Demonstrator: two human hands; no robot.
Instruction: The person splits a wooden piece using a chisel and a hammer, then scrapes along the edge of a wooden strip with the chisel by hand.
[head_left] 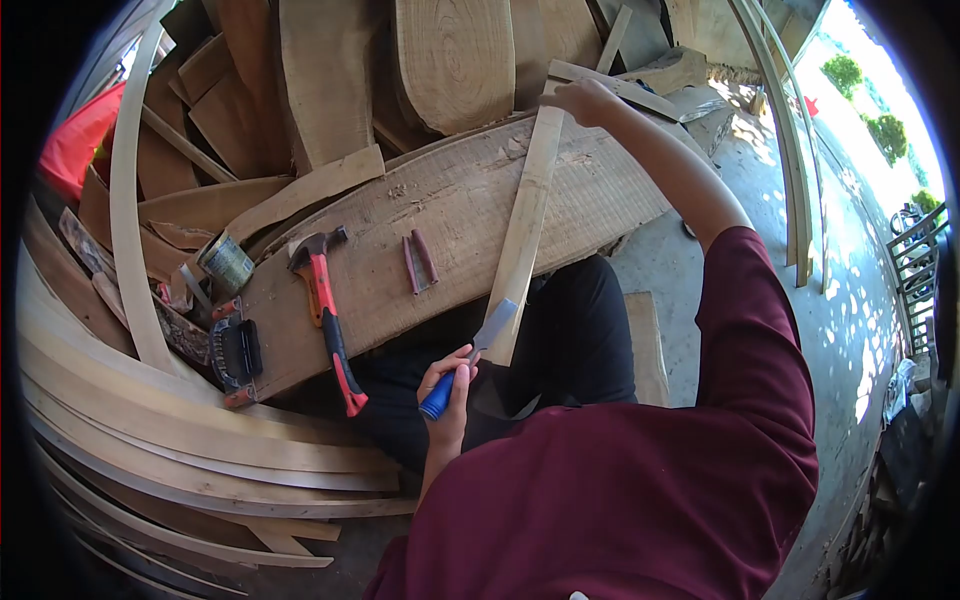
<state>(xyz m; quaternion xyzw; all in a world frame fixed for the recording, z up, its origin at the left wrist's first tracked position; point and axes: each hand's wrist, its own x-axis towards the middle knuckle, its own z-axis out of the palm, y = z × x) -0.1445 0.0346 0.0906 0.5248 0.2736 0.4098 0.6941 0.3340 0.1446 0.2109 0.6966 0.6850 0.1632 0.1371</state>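
Note:
My left hand (450, 388) is closed around the blue handle of a chisel (490, 330), its flat metal blade pointing up and away over a long wooden strip (525, 225). The strip lies slanted across a thick wooden plank (460, 200), and its near end rests by my legs. With the arm stretched forward, my right hand (588, 103) grips the strip's far end, close to another narrow piece of wood (640, 97). On the plank, left of the strip, are a tool with two reddish-brown handles (420, 262) and a claw hammer (325, 310) with a red and black handle.
A tin can (226, 262) and a black tool (236, 350) are by the plank's left end. Large boards (455, 65) lean behind it. Long thin slats (200, 430) are stacked at the lower left. Tall strips (795, 190) stand on the right above the concrete floor (740, 330).

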